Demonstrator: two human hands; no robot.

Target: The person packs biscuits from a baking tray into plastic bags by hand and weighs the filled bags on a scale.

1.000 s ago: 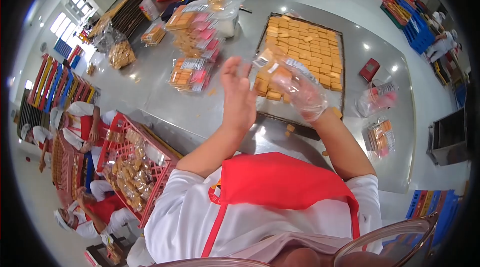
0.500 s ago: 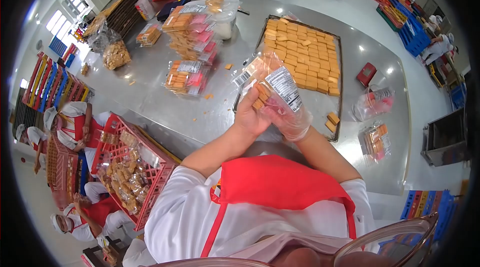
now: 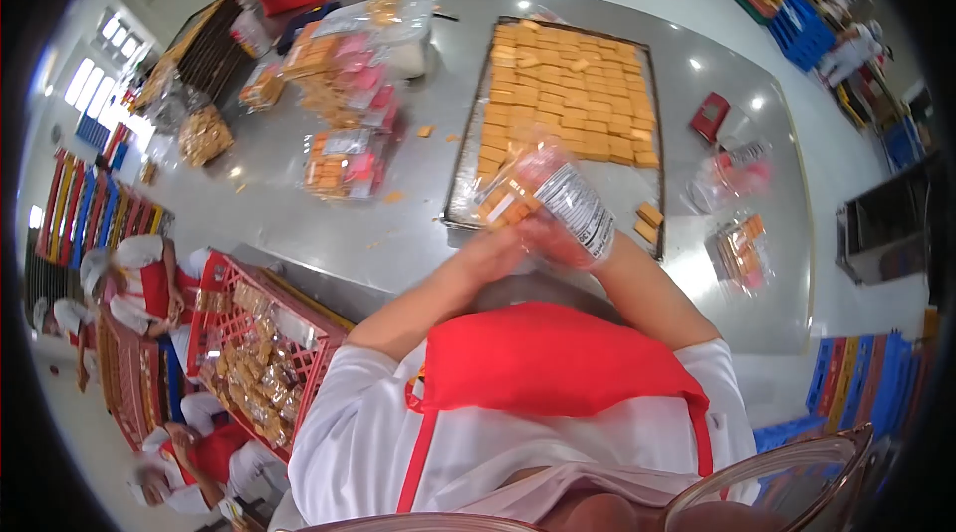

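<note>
A clear plastic pack of biscuits with a printed nutrition label is held in front of my chest, over the near edge of a tray. Beneath its lower left side is my left hand, blurred by motion, its fingers wrapped against the pack. My right hand, partly hidden behind the clear film, grips the pack's lower end. Beyond them lies the metal tray, with rows of rectangular orange-brown biscuits over most of it. Two loose biscuits sit near its right front corner.
Filled biscuit packs are piled left of the tray, beside a white tub. To the right lie a red object, clear packaging and another pack. A red crate stands at my left. Co-workers are around the room.
My hands and the pack have turned slightly, with the label still facing up. The whole view has shifted, so the table and tray appear further left and higher.
</note>
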